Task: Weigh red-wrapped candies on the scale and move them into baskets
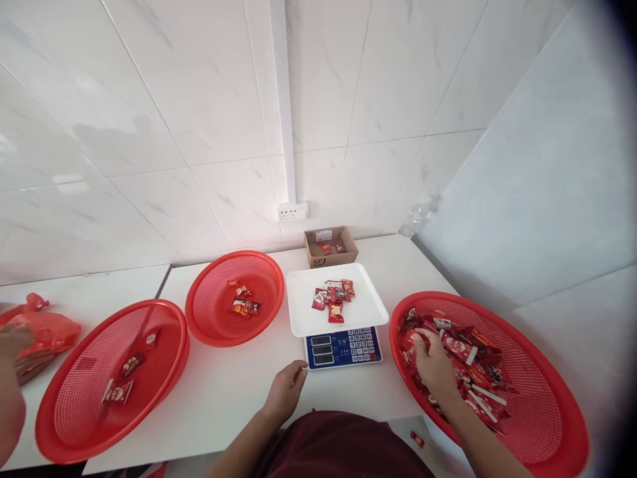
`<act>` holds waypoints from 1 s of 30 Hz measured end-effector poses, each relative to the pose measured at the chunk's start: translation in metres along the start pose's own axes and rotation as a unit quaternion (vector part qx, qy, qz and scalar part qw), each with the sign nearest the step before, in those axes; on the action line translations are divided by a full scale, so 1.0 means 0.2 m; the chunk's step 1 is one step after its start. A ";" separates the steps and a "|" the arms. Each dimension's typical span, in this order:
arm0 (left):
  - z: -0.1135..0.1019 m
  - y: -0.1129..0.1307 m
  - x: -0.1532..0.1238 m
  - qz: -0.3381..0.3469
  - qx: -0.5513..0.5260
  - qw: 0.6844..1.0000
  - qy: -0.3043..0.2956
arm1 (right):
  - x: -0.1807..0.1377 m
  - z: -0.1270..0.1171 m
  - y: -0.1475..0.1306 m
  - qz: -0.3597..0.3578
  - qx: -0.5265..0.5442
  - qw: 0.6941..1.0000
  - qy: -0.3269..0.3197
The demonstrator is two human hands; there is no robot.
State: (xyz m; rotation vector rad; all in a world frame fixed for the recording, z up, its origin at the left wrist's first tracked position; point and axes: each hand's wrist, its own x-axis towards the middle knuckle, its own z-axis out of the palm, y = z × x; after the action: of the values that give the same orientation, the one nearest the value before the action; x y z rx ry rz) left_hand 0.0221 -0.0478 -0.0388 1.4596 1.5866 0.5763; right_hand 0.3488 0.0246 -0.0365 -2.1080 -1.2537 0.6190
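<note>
My right hand (428, 355) reaches into the red basket (545, 392) on the right. Its fingers are closed on a red snack packet (421, 337), mostly hidden by the hand. Many red wrapped snack packets (456, 346) lie heaped around it. My left hand (287, 388) rests near the lower left corner of the digital scale (343, 348), fingers loosely stretched, holding nothing. On the scale's white tray (303, 312) lies a small group of red packets (334, 295).
Two more red baskets, one near (172, 332) and one farther back (199, 285), hold a few packets each. A cardboard box (331, 259) with packets stands behind the scale. At far left another person's arm (7, 398) is beside a red plastic bag (52, 328). One packet (417, 438) lies below the table edge.
</note>
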 end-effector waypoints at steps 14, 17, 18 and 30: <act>-0.04 0.01 -0.01 -0.004 0.010 1.000 0.021 | -0.06 0.11 0.17 -0.028 -0.040 0.995 -0.090; -0.02 0.01 -0.02 0.002 0.016 1.000 0.014 | -0.08 0.13 0.19 -0.039 -0.048 0.995 -0.078; -0.02 0.01 -0.02 0.004 0.018 1.000 0.011 | -0.08 0.14 0.19 -0.034 -0.052 0.995 -0.076; 0.01 0.01 -0.01 0.012 0.012 1.000 -0.016 | -0.10 0.15 0.17 -0.012 -0.073 0.995 -0.062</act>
State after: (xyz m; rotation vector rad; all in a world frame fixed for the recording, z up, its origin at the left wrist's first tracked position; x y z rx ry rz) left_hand 0.0244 -0.0498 -0.0369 1.5005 1.5565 0.5467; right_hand 0.3420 0.0014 -0.0799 -2.1978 -1.4284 0.6756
